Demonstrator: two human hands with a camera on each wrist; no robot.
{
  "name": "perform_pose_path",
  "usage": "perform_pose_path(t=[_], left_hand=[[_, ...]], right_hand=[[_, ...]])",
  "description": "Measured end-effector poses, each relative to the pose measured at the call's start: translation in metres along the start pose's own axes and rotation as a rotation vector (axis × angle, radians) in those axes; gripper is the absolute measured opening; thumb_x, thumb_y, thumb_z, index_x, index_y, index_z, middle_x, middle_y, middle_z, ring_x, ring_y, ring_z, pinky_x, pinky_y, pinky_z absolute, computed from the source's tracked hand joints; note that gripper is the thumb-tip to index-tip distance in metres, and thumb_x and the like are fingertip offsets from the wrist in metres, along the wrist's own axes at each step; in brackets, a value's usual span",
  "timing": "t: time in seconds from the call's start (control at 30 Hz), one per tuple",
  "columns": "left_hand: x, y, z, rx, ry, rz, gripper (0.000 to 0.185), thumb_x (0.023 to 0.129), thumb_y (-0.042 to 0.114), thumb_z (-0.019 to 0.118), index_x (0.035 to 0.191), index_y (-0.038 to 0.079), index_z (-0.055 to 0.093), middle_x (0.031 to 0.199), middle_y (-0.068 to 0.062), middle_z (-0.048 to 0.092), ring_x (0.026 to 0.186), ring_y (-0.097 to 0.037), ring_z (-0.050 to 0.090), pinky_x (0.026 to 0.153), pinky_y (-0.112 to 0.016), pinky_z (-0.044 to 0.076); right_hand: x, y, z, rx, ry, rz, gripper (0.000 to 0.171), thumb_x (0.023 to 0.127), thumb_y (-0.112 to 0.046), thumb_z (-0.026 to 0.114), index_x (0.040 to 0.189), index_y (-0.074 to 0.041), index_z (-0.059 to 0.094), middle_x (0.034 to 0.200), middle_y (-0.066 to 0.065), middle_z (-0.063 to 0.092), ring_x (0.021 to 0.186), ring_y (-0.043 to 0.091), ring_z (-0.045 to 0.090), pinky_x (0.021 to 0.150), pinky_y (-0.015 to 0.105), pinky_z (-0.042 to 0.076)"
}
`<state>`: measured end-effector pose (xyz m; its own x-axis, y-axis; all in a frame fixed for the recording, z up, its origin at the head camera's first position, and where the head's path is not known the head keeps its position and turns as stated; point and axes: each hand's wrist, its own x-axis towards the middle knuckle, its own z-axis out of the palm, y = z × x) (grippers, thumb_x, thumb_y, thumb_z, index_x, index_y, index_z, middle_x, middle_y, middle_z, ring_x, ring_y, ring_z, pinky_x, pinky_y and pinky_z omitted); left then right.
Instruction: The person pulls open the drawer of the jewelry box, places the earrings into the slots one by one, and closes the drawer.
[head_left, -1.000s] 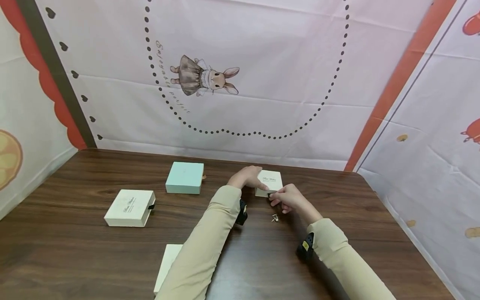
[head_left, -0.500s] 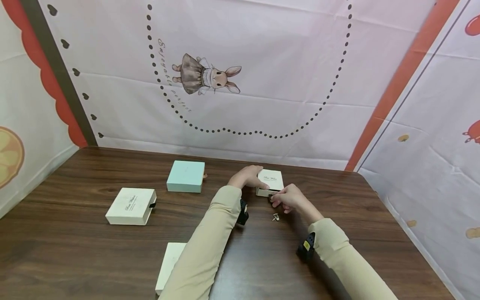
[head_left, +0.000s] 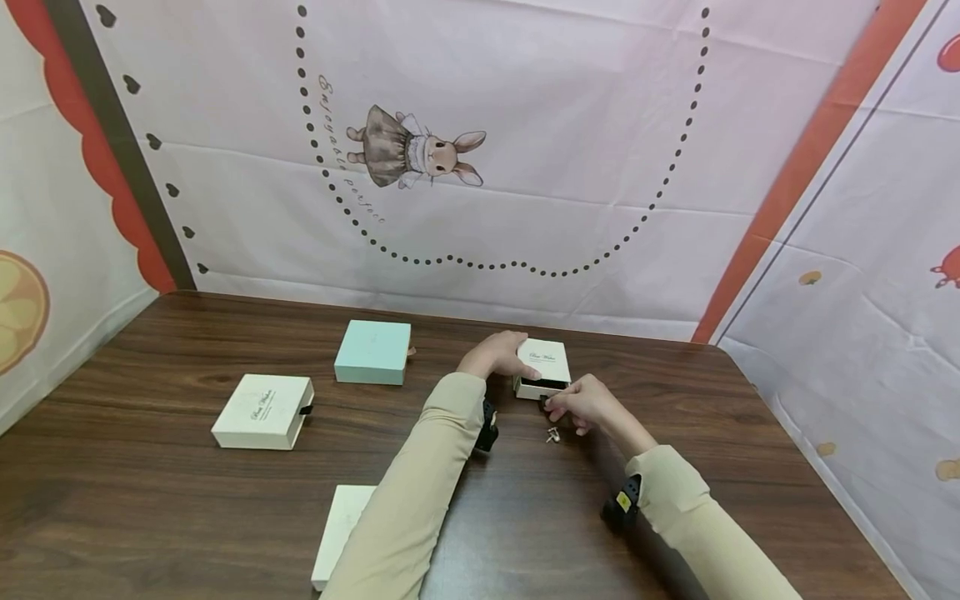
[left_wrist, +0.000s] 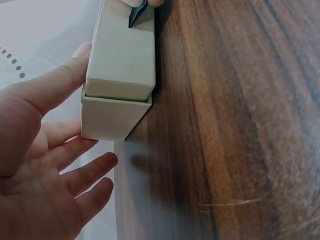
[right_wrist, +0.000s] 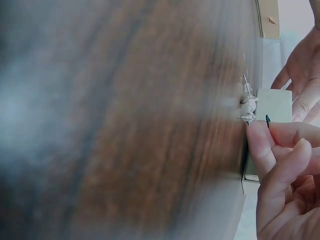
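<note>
The small cream drawer box [head_left: 543, 364] sits on the wooden table [head_left: 150, 500] right of centre, its inner tray slid slightly out toward the person. The right hand [head_left: 581, 403] pinches the tray's dark pull tab [left_wrist: 137, 13] at the box's 6 o'clock edge. The left hand [head_left: 497, 354] rests straight-fingered against its 9 o'clock side. Small earrings [head_left: 552, 434] lie just beside the right hand. At 9 o'clock sit a mint box [head_left: 372, 352] and another cream box [head_left: 264, 412].

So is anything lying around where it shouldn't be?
Yes: a small silvery trinket lies loose on the bare table, outside every box, just in front of the cream box whose drawer is slightly open. What it is, I can't tell.
</note>
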<state>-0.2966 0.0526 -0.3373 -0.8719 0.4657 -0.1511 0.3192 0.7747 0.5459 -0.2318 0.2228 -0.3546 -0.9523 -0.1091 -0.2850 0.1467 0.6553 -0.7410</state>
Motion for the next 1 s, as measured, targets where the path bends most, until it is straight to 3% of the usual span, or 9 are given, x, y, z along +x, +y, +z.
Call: perform_pose_path(t=[1.0], left_hand=[[-0.004, 0.002, 0.001, 0.058, -0.013, 0.013, 0.079, 0.083, 0.039, 0.064, 0.143, 0.004, 0.027, 0.144, -0.011, 0.033, 0.131, -0.024, 0.031, 0.105, -0.035, 0.027]], right_hand=[[-0.017, 0.004, 0.005, -0.059, 0.024, 0.010, 0.018, 0.080, -0.016, 0.065, 0.073, -0.002, 0.074, 0.067, 0.006, 0.069, 0.032, 0.004, 0.030, 0.036, 0.019, 0.038]])
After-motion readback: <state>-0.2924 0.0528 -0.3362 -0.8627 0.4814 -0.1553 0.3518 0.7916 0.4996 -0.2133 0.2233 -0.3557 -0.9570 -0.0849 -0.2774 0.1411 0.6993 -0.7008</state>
